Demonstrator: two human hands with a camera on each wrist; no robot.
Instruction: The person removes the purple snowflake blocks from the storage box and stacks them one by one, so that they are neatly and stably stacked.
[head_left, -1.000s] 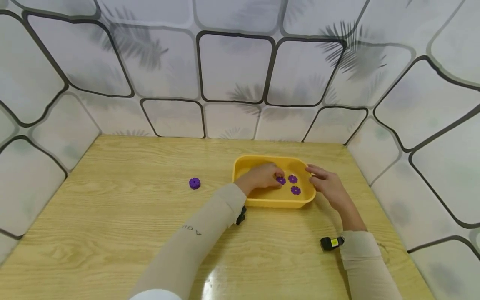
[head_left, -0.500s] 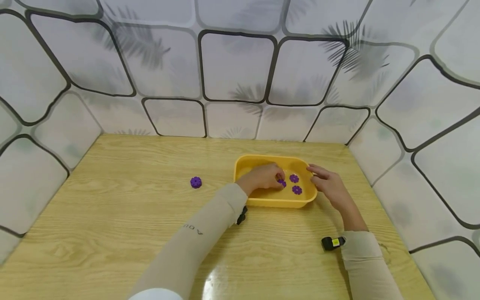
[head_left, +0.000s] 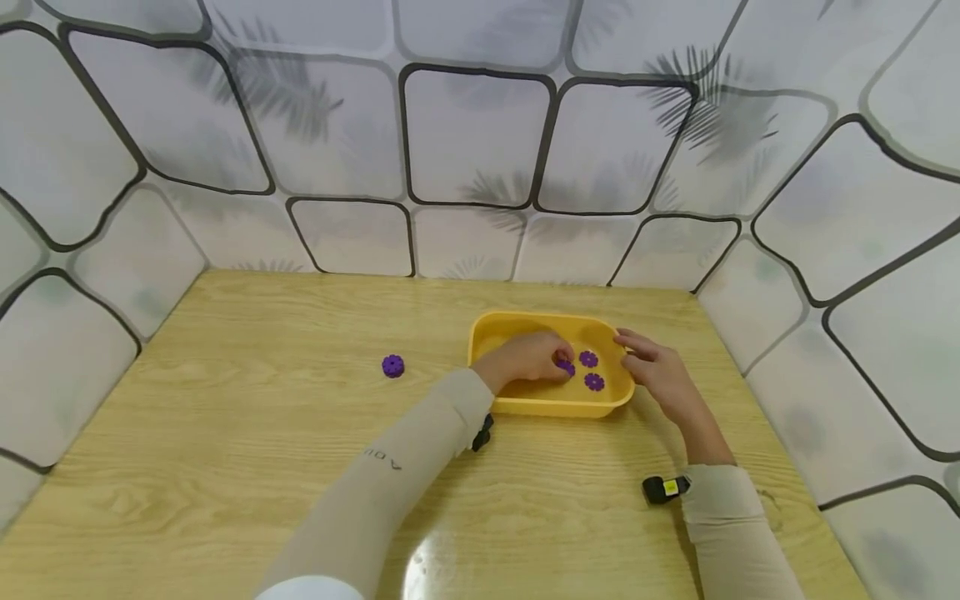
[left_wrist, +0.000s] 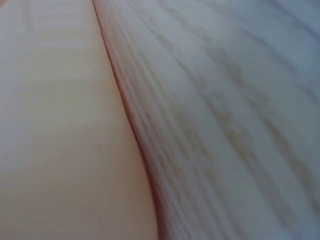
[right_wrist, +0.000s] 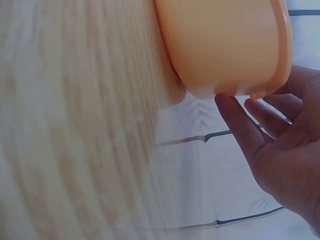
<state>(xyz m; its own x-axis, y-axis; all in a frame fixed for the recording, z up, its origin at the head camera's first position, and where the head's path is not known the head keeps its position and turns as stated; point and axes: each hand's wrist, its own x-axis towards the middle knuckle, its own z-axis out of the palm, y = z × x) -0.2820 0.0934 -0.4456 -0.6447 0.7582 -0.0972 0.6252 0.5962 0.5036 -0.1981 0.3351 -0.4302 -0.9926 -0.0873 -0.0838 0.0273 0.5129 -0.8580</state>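
My left hand (head_left: 531,354) reaches into a yellow plastic tray (head_left: 551,407), its thumb and fingers pinching a purple interlocking disc (head_left: 567,368) with a notched, flower-like rim. Two more discs lie flat on the tray floor to the right, a rear disc (head_left: 588,358) and a front disc (head_left: 594,382). At the tray's right end, my right hand (head_left: 660,375) holds the wall. In the right wrist view, fingertips (right_wrist: 226,100) touch the outside of the wall, and part of the hand passes behind the rim. The left wrist view shows the tray's side (left_wrist: 75,140) and not the fingers.
A small purple pile of discs (head_left: 393,366), seemingly stacked, sits on the wooden table (head_left: 300,433) left of the tray. Patterned wall panels (head_left: 472,133) border the table at the back and both sides. My left forearm crosses the table's front half.
The disc at my left fingertips has shifted slightly to the front and right, and the left fingers moved slightly with it. My right hand stays on the tray's end.
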